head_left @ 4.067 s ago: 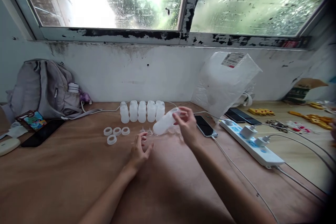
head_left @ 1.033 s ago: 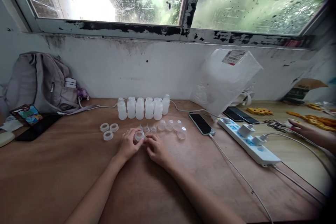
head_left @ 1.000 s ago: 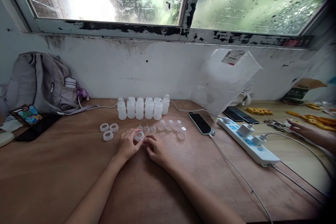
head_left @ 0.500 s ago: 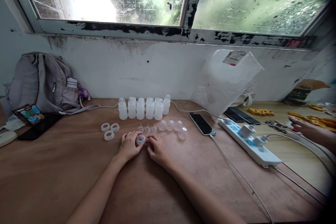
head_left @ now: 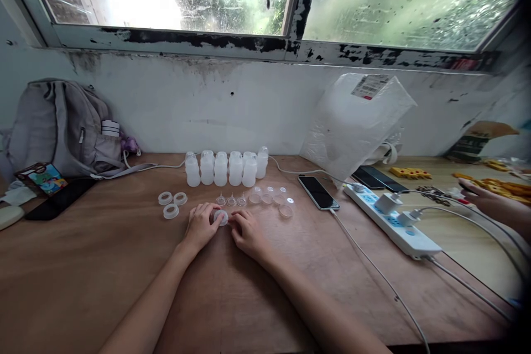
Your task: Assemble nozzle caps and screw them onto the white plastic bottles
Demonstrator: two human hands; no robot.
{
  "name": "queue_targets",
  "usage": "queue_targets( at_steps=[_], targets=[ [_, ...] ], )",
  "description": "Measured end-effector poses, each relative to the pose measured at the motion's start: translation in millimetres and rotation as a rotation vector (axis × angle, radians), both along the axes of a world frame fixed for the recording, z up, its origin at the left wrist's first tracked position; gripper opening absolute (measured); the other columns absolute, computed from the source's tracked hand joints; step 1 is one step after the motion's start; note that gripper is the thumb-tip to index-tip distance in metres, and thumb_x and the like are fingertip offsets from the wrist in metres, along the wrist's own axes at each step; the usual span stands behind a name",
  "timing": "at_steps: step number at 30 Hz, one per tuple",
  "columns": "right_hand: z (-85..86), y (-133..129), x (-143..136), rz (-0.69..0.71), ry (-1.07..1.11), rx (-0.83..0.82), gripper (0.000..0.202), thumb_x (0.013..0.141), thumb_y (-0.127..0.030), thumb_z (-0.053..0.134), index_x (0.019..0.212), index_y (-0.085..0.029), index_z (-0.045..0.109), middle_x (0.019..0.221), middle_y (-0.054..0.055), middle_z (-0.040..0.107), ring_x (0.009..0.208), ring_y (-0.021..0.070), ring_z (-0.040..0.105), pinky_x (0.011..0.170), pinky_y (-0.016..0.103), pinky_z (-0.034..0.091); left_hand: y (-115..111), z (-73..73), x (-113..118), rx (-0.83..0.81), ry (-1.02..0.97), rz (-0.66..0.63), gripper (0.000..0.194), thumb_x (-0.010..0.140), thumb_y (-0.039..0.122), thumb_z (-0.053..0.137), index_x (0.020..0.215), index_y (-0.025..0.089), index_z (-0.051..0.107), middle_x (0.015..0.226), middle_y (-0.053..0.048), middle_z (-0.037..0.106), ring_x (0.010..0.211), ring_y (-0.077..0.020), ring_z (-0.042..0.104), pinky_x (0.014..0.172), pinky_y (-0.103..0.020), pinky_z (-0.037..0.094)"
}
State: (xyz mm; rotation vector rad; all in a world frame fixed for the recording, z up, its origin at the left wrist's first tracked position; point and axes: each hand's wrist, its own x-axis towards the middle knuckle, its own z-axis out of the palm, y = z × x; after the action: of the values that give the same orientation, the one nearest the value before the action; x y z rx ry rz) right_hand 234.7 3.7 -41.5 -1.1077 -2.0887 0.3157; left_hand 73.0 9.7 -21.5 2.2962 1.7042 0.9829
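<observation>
My left hand (head_left: 203, 225) grips a small translucent ring (head_left: 221, 218) on the brown table, its thumb across the ring's top. Close beside the ring's right edge, my right hand (head_left: 248, 232) rests with curled fingers; what they hold, if anything, is too small to make out. Three loose rings (head_left: 171, 211) lie to the left. Small clear nipples (head_left: 231, 199) stand just beyond my hands, with several clear caps (head_left: 286, 208) to their right. Several frosted bottles (head_left: 221, 168) stand in a row farther back.
A phone (head_left: 318, 192) with a cable and a white power strip (head_left: 392, 221) lie to the right. A backpack (head_left: 62, 127) is at the back left, a plastic bag (head_left: 357, 121) against the wall. Another person's hand (head_left: 493, 207) reaches in at the far right.
My left thumb has moved over the top of the ring, which now shows less of its opening. The camera view has shifted slightly.
</observation>
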Motion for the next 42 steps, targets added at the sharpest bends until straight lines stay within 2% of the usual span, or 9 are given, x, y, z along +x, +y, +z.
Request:
queue_targets(
  at_steps=[5, 15, 19, 22, 26, 30, 33, 37, 42],
  targets=[
    [1.0, -0.5, 0.3, 0.003, 0.001, -0.001, 0.024, 0.07, -0.005, 0.046, 0.088, -0.017, 0.056, 0.093, 0.007, 0.054, 0.09, 0.0186, 0.048, 0.08, 0.033, 0.04, 2.0, -0.8, -0.9, 0.025, -0.007, 0.013, 0.012, 0.078, 0.029, 0.048, 0.078, 0.021, 0.057, 0.083, -0.002, 0.061, 0.083, -0.0188, 0.052, 0.079, -0.033, 0.035],
    [-0.2, -0.5, -0.9, 0.0, 0.008, -0.012, 0.022, 0.072, -0.007, 0.047, 0.088, -0.018, 0.056, 0.093, 0.007, 0.054, 0.091, 0.0189, 0.048, 0.08, 0.034, 0.04, 1.8, 1.9, -0.7, 0.061, -0.046, -0.005, 0.01, 0.077, 0.026, 0.05, 0.077, 0.021, 0.058, 0.082, -0.002, 0.061, 0.082, -0.0189, 0.052, 0.08, -0.034, 0.037],
    [-0.8, 0.3, -0.3, -0.005, 0.028, -0.017, 0.023, 0.072, -0.006, 0.045, 0.09, -0.017, 0.055, 0.092, 0.007, 0.055, 0.089, 0.019, 0.049, 0.08, 0.034, 0.04, 1.0, 3.2, -1.0, 0.088, -0.133, -0.012, 0.011, 0.078, 0.026, 0.048, 0.078, 0.02, 0.057, 0.083, -0.003, 0.061, 0.083, -0.0185, 0.052, 0.08, -0.033, 0.038],
    [0.8, 0.1, 0.1, -0.026, 0.115, -0.037, 0.032, 0.073, -0.007, 0.044, 0.102, -0.017, 0.049, 0.095, 0.008, 0.055, 0.091, 0.0188, 0.05, 0.081, 0.035, 0.041, 0.4, 5.5, -0.5, 0.056, -0.284, -0.001, 0.014, 0.079, 0.029, 0.045, 0.079, 0.02, 0.056, 0.082, -0.003, 0.06, 0.083, -0.018, 0.053, 0.078, -0.031, 0.04],
    [7.9, -2.0, -1.5, 0.013, 0.284, -0.119, 0.039, 0.076, -0.012, 0.046, 0.114, -0.02, 0.043, 0.098, 0.007, 0.056, 0.091, 0.0169, 0.053, 0.082, 0.034, 0.043, -1.7, 9.1, 5.7, -0.144, -0.635, -0.034, 0.02, 0.079, 0.036, 0.045, 0.08, 0.018, 0.054, 0.079, -0.003, 0.06, 0.076, -0.0157, 0.057, 0.069, -0.026, 0.044],
    [16.7, -4.9, -5.1, 0.103, 0.47, -0.277, 0.025, 0.081, -0.022, 0.045, 0.106, -0.021, 0.051, 0.093, 0.005, 0.06, 0.083, 0.0151, 0.057, 0.074, 0.03, 0.048, -6.5, 10.9, 17.9, -0.381, -0.951, -0.08, 0.028, 0.075, 0.043, 0.048, 0.078, 0.015, 0.052, 0.072, -0.002, 0.06, 0.068, -0.0148, 0.059, 0.061, -0.024, 0.046],
    [19.1, -4.4, -5.9, 0.119, 0.593, -0.392, 0.019, 0.08, -0.029, 0.048, 0.094, -0.019, 0.056, 0.087, 0.005, 0.062, 0.077, 0.0156, 0.059, 0.068, 0.028, 0.049, -9.1, 10.5, 23.5, -0.465, -1.089, -0.056, 0.03, 0.074, 0.042, 0.05, 0.085, 0.014, 0.051, 0.074, -0.003, 0.061, 0.065, -0.0143, 0.06, 0.06, -0.024, 0.048],
    [16.7, 1.6, -3.7, 0.058, 0.728, -0.5, 0.017, 0.074, -0.033, 0.055, 0.082, -0.018, 0.057, 0.078, 0.003, 0.062, 0.064, 0.014, 0.058, 0.061, 0.027, 0.05, -8.8, 8.1, 23.0, -0.428, -1.009, -0.047, 0.033, 0.075, 0.041, 0.048, 0.095, 0.015, 0.05, 0.073, -0.002, 0.062, 0.056, -0.0132, 0.06, 0.055, -0.025, 0.049],
    [13.7, 7.6, -1.5, 0.026, 0.824, -0.585, 0.016, 0.069, -0.032, 0.058, 0.078, -0.018, 0.056, 0.06, -0.001, 0.058, 0.048, 0.0112, 0.053, 0.049, 0.025, 0.047, -9.2, 2.1, 24.1, -0.335, -0.766, -0.163, 0.028, 0.071, 0.034, 0.054, 0.092, 0.015, 0.055, 0.084, -0.007, 0.065, 0.07, -0.0172, 0.062, 0.058, -0.025, 0.05]
  ],
)
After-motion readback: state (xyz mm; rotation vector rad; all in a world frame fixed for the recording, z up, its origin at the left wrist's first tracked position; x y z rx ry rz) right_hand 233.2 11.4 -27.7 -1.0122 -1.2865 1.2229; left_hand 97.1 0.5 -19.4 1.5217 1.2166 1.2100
